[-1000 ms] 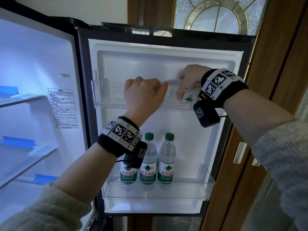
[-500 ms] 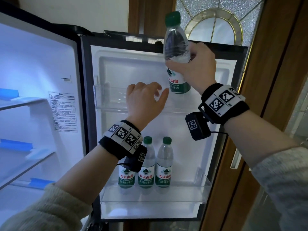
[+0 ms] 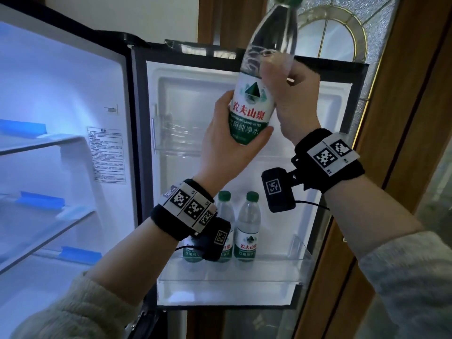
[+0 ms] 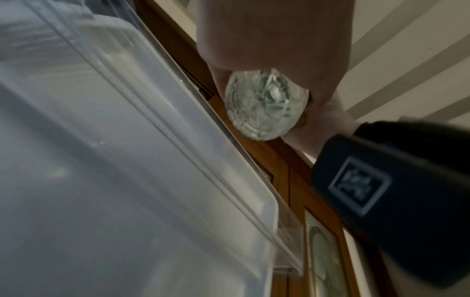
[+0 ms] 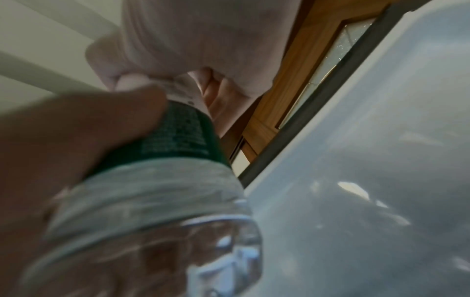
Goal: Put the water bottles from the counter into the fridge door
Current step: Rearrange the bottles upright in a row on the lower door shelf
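open fridge door (image 3: 244, 77) before us, our left hand (image 3: 227, 145) and right hand (image 3: 293, 99) both clamped on one water bottle (image 3: 254, 104), more bottles (image 3: 247, 231) on lower door shelf (image 3: 232, 280)

Head view: cool bluish light spills from the fridge interior (image 3: 61, 99) at left, daylight glows through the patterned glass pane (image 3: 327, 37), and straight edges bow toward the frame borders. Both wrist views are dim, grainy and motion-blurred, with nearby surfaces out of focus.

Clear water bottle (image 3: 254, 104), green-and-white label, red characters
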`<state>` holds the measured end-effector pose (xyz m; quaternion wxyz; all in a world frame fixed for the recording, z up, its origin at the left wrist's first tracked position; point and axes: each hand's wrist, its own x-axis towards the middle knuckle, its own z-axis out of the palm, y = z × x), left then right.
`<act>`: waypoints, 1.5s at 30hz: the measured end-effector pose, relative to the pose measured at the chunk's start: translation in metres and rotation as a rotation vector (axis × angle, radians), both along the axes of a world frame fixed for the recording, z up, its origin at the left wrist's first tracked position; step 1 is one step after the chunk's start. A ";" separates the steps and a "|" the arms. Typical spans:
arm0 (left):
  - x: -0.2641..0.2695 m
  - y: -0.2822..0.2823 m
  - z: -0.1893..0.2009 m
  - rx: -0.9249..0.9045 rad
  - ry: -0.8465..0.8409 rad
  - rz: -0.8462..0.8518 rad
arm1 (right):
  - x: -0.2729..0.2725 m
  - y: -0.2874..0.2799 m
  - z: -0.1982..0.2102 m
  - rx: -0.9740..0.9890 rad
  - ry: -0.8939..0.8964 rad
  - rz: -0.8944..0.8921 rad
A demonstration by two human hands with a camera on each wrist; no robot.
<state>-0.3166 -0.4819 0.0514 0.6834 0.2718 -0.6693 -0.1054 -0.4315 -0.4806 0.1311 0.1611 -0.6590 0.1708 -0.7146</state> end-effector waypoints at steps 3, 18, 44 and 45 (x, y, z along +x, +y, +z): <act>0.000 0.006 -0.027 0.155 0.002 -0.188 | -0.005 0.000 -0.036 0.096 0.104 -0.067; -0.055 0.008 -0.152 0.381 0.001 -0.337 | -0.053 0.014 -0.156 0.425 0.312 -0.218; -0.069 -0.036 -0.231 0.731 -0.768 -0.163 | -0.111 -0.029 -0.243 0.743 0.198 -0.394; -0.069 -0.038 -0.231 0.737 -0.767 -0.154 | -0.109 -0.031 -0.246 0.757 0.207 -0.374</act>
